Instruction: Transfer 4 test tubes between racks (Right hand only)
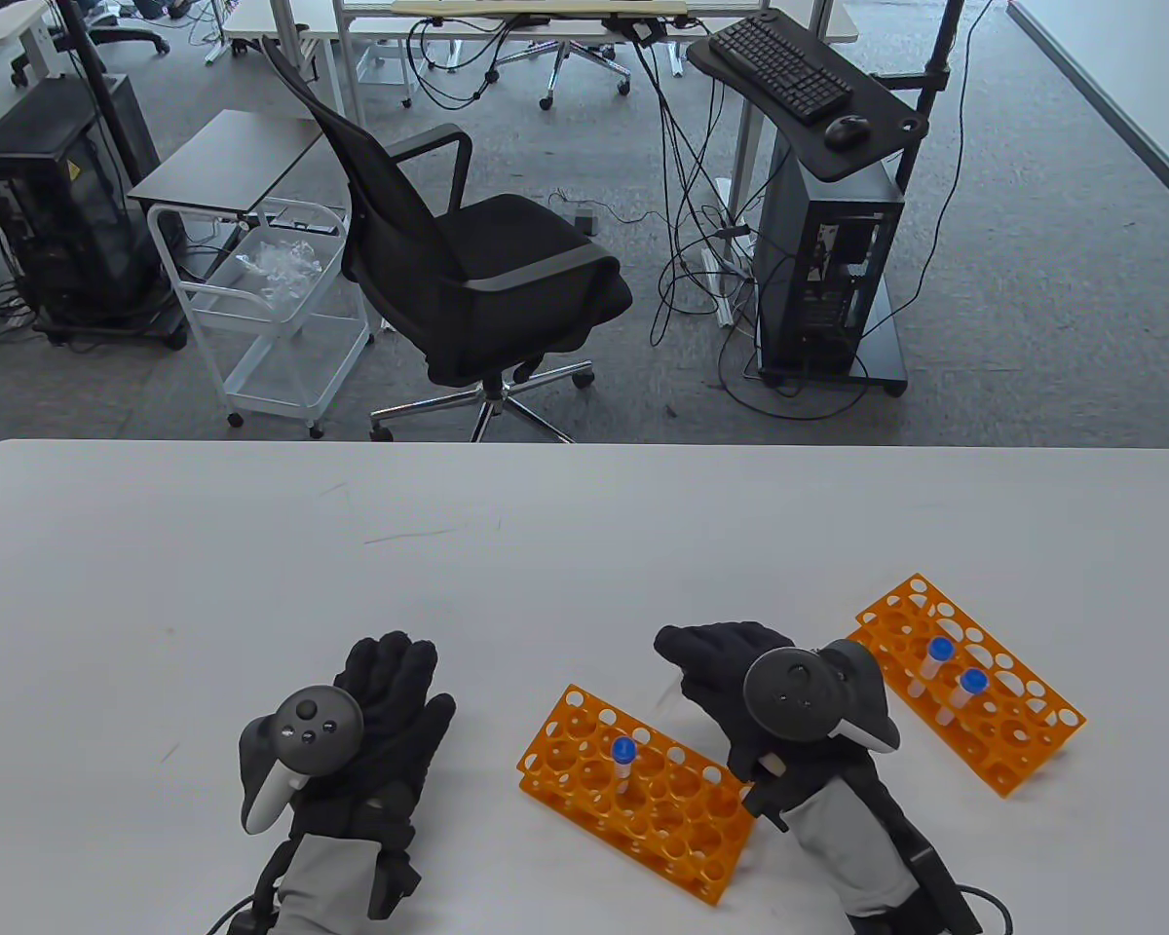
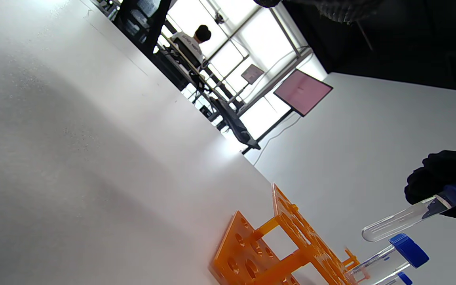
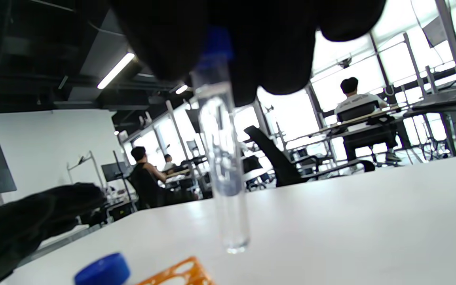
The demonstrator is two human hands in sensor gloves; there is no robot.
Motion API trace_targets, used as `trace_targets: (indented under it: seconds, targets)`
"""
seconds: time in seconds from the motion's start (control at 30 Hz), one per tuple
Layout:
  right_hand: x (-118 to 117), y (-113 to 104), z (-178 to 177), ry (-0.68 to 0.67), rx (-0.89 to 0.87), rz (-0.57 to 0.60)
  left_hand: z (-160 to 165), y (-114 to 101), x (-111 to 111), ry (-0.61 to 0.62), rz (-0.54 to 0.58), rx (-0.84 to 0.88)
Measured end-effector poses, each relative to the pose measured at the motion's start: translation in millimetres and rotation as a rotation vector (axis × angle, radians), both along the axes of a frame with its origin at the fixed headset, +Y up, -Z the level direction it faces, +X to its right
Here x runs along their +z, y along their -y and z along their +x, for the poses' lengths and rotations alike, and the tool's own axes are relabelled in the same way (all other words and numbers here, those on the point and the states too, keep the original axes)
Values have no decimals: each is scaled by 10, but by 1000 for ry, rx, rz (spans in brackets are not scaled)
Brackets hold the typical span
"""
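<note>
Two orange racks lie on the white table. The near rack point(image 1: 643, 789) holds one blue-capped tube point(image 1: 623, 763). The far right rack point(image 1: 974, 682) holds two blue-capped tubes point(image 1: 938, 662). My right hand point(image 1: 731, 672) hovers between the racks, above the near rack's far right end. It pinches a clear blue-capped tube point(image 3: 222, 158) by its cap end, the tube hanging down above the rack point(image 3: 176, 273). The tube also shows in the left wrist view point(image 2: 410, 215). My left hand point(image 1: 390, 711) rests flat on the table, left of the near rack, holding nothing.
A black office chair point(image 1: 468, 263) and a white cart point(image 1: 273, 302) stand beyond the table's far edge. A computer stand point(image 1: 818, 224) is at the back right. The table edge point(image 1: 584, 446) runs across the middle of the table view.
</note>
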State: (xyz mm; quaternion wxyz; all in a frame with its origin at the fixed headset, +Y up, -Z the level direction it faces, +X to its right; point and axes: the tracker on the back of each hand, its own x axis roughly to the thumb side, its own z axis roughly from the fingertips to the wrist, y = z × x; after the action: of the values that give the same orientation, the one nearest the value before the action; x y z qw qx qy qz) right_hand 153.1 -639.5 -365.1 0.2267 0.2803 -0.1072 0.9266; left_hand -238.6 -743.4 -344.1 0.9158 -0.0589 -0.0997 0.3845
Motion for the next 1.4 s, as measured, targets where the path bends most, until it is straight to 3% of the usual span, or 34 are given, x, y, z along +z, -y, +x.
trace_targets:
  seconds: [0.37, 0.7, 1.03, 1.4]
  targets:
    - [-61, -151, 588, 208, -59, 88, 23, 24, -5, 7, -6, -14]
    - [-86, -159, 1012, 368, -67, 144, 18, 26, -4, 3, -12, -5]
    - [-170, -94, 1238, 470, -31, 159, 46, 38, -10, 17, -15, -17]
    - [-425, -21, 1346, 515, 53, 141, 24, 35, -6, 5, -28, -2]
